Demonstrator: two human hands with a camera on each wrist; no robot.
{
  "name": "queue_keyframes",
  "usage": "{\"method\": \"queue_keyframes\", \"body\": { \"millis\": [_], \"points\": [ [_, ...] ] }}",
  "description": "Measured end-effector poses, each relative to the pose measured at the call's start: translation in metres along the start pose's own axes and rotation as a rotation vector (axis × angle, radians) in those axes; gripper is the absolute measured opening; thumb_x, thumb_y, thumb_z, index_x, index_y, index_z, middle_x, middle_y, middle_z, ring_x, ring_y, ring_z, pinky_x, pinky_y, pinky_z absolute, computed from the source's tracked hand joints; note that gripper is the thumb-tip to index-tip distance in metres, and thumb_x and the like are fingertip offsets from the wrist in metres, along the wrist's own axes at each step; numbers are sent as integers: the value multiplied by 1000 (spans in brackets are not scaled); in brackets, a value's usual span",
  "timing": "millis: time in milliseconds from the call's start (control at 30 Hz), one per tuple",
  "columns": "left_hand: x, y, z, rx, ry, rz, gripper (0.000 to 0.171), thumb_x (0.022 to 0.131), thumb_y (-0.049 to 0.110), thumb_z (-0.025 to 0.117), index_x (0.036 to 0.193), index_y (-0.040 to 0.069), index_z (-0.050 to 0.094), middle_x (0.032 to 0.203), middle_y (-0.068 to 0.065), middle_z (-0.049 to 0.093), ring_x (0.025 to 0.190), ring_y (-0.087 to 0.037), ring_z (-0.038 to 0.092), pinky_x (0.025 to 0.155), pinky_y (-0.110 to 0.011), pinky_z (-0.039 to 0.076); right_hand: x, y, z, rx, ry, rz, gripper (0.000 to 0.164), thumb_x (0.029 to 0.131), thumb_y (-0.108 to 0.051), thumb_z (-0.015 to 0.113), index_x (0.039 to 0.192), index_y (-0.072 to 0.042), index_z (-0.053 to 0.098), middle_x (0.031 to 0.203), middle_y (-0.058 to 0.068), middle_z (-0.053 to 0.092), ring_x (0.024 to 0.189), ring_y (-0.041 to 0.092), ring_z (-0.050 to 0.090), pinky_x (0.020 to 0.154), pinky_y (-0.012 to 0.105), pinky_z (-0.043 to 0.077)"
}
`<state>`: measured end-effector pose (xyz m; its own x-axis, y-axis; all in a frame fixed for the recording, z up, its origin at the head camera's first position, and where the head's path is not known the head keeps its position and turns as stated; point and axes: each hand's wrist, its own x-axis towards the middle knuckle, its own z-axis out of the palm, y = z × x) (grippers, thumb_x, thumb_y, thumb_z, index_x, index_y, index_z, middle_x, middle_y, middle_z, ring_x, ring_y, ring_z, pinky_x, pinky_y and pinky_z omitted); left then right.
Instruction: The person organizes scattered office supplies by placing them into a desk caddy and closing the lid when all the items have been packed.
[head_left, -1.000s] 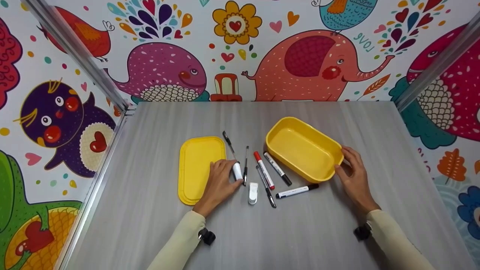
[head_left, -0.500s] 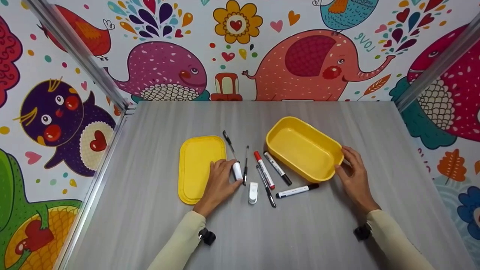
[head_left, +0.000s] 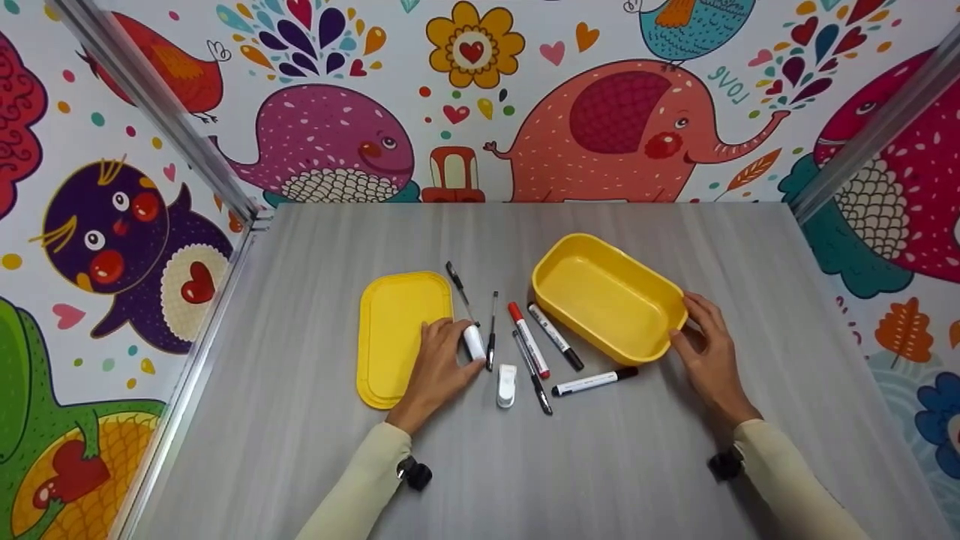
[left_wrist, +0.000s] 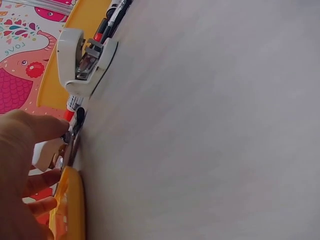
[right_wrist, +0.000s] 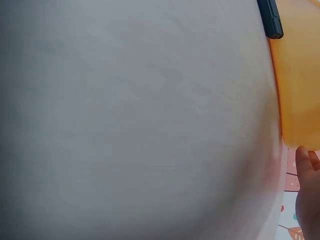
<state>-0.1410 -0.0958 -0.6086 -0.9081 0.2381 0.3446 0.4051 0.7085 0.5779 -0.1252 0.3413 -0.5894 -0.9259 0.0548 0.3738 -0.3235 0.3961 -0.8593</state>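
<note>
We note: left hand [head_left: 437,367] pinches small white object [head_left: 473,343] beside yellow lid [head_left: 390,330]; right hand [head_left: 711,358] grips yellow box [head_left: 600,289] at one end.

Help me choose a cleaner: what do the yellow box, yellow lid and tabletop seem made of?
Yellow box: probably plastic, satin; smooth walls catch soft highlights.
Yellow lid: likely plastic too, duller; moulded-looking ridge inside its edge.
Tabletop: perhaps laminate, low sheen; grey wood-like streaks, though real wood stays possible.
</note>
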Motion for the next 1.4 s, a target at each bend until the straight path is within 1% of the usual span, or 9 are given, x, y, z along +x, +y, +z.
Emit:
{"method": "queue_keyframes", "body": {
  "millis": [133,333,500,667,933,1000,1167,1233,1400],
  "points": [
    [1,1,0,-16,35,19,59,83,11,96,132,-2,68,129,-22,74,131,-44,58,121,-77,30,0,19,-1,-10,2,4,62,100,17,66,159,7,50,165,24,45,139,44,53,111,16,47],
    [6,-4,6,-39,109,73,62,82,15,97,133,-2,66,128,-21,74,129,-41,58,119,-76,33,-1,21,-3,-9,-12,12,62,103,12,68,161,0,52,166,17,45,140,36,55,111,16,47],
    [12,13,-1,-31,68,38,63,82,14,98,134,-4,66,129,-23,74,129,-44,58,119,-72,36,-1,20,-4,-19,-23,25,61,104,9,68,162,-2,51,167,15,44,141,37,54,111,17,47],
    [15,24,-3,-18,30,-1,61,86,15,96,137,-2,66,131,-19,73,130,-38,57,116,-55,46,-1,17,-2,-21,-5,18,62,103,13,67,162,4,49,166,21,44,140,43,54,110,16,47],
    [20,35,0,-81,-16,-31,62,92,18,92,145,1,63,135,-15,68,125,-30,59,109,-45,54,-1,-13,1,4,0,13,58,102,16,65,157,14,48,162,33,43,137,52,50,109,13,46],
    [22,38,0,-99,-24,-35,63,93,19,91,146,0,62,135,-15,68,122,-29,60,107,-44,55,-1,-17,1,5,0,11,58,102,16,65,157,14,48,162,33,43,137,47,53,110,15,47],
    [25,44,2,-124,-39,-38,63,95,18,89,148,0,60,139,-15,68,119,-28,59,106,-43,56,-2,-17,0,5,3,-3,58,101,16,66,157,14,49,161,34,44,137,13,58,110,18,49],
    [27,47,2,-133,-42,-38,63,95,17,89,149,-1,60,141,-16,67,121,-28,60,108,-43,55,-2,-16,0,7,5,-7,58,101,16,66,157,14,49,161,34,44,137,7,57,110,18,49],
    [30,53,4,-140,-53,-50,65,96,17,88,151,0,58,146,-17,64,129,-29,62,113,-44,54,-3,-13,0,-2,2,-7,58,103,14,65,158,12,49,163,30,44,139,33,56,110,16,48]
  ]
}}
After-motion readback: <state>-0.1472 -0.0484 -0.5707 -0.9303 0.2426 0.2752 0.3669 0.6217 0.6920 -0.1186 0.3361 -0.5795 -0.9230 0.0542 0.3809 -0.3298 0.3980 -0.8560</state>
